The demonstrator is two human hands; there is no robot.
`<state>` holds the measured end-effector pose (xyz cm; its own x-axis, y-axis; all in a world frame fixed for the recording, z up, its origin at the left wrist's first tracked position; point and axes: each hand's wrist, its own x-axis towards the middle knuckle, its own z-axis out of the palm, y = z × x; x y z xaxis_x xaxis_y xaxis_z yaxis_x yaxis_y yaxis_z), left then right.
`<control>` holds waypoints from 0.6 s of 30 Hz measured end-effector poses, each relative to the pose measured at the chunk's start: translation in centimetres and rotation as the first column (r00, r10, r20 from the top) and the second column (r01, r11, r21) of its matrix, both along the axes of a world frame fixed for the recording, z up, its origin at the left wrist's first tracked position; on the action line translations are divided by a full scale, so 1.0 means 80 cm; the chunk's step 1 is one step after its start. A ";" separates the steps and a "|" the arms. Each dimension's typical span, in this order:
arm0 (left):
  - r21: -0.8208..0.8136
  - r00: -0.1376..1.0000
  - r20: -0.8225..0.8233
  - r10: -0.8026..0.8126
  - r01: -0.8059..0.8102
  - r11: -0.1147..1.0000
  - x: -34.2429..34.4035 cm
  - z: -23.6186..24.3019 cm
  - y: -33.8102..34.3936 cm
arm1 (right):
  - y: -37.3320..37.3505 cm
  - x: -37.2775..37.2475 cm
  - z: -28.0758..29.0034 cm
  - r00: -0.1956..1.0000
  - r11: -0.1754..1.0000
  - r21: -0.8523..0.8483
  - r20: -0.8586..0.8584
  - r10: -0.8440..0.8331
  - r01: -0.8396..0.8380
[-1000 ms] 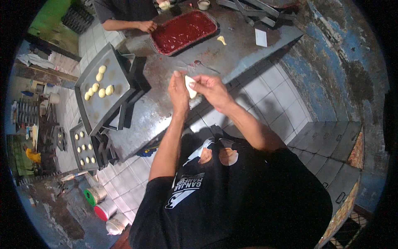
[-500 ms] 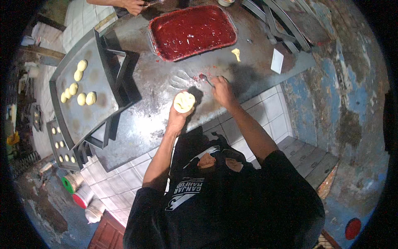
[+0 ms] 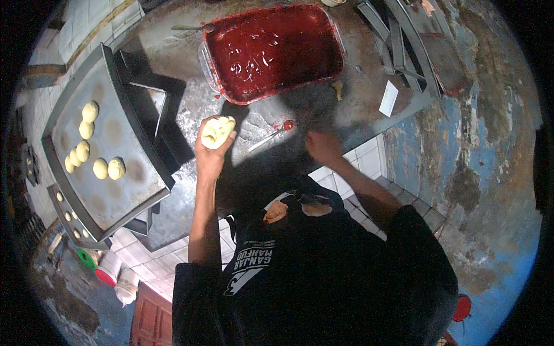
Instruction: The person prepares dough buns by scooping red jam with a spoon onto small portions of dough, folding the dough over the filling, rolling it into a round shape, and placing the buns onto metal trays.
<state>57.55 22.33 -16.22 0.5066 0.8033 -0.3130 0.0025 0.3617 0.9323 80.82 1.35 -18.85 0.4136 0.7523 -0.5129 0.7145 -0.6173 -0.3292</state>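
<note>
Dough piece (image 3: 217,134) sits up in the left hand (image 3: 210,154), fingers and thumb wrapped round it, above the metal table (image 3: 187,104). Right hand (image 3: 323,149) near the spoon (image 3: 265,140), apart from it (shadowed, can't tell if it grips anything). Spoon lies on table, red filling in its bowl. Beyond: rectangular pan (image 3: 248,100) holding more red filling. Left: dark tray (image 3: 128,151), seven dough balls (image 3: 100,168) inside.

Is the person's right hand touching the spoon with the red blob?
Apart: the head view shows a strip of shadowed tabletop between the right hand and the spoon.
</note>
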 end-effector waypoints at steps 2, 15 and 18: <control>-0.009 0.999 -0.039 0.012 -0.012 1.000 -0.007 0.003 0.003 | -0.015 -0.020 -0.029 0.993 0.996 -0.090 -0.119 -0.005 -0.005; 0.118 0.991 -0.127 0.049 -0.034 0.992 -0.040 0.026 -0.067 | -0.040 -0.029 -0.081 0.992 0.924 0.383 -0.107 0.067 -0.021; 0.133 0.990 -0.125 0.070 -0.053 0.990 -0.025 0.027 -0.078 | -0.028 0.014 -0.044 0.860 0.853 0.458 -0.510 0.023 0.250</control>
